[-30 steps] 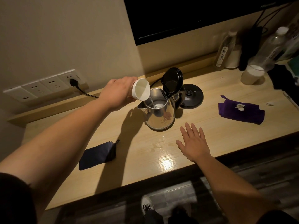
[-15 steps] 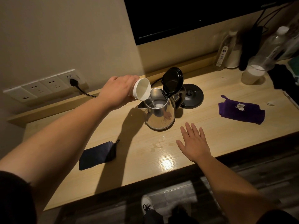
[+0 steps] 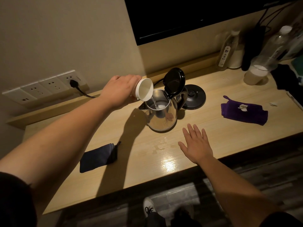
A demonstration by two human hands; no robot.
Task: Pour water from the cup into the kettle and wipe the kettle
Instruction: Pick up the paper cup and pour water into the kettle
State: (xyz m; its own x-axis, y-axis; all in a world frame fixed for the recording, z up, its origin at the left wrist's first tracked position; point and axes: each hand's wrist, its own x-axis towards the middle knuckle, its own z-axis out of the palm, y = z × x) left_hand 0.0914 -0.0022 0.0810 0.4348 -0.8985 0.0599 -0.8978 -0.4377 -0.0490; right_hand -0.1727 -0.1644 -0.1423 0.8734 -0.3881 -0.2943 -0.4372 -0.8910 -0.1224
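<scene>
Left hand [image 3: 122,91] grips the cup [image 3: 144,92] round its body, tipped almost onto its side over the kettle [image 3: 161,115]. Cup mouth faces right and slightly down, long axis near level, base hidden in the palm. A thin stream runs from the lower lip into the kettle's open top; the rim likely sits just above the opening to keep the water from splashing.

Kettle stands upright on the desk [image 3: 164,163], off its base [image 3: 193,95], which lies just behind to the right. Lid [image 3: 174,81] hinged up and back, clear of the pour. Spout points left, handle to the right rear.

Right hand [image 3: 196,145] flat on the desk, fingers spread, holding nothing, near the kettle but not touching, probably for balance. Small wet patches lie beside it.

Dark cloth [image 3: 98,156] front left, purple cloth [image 3: 244,112] right. Wiping not yet begun.
</scene>
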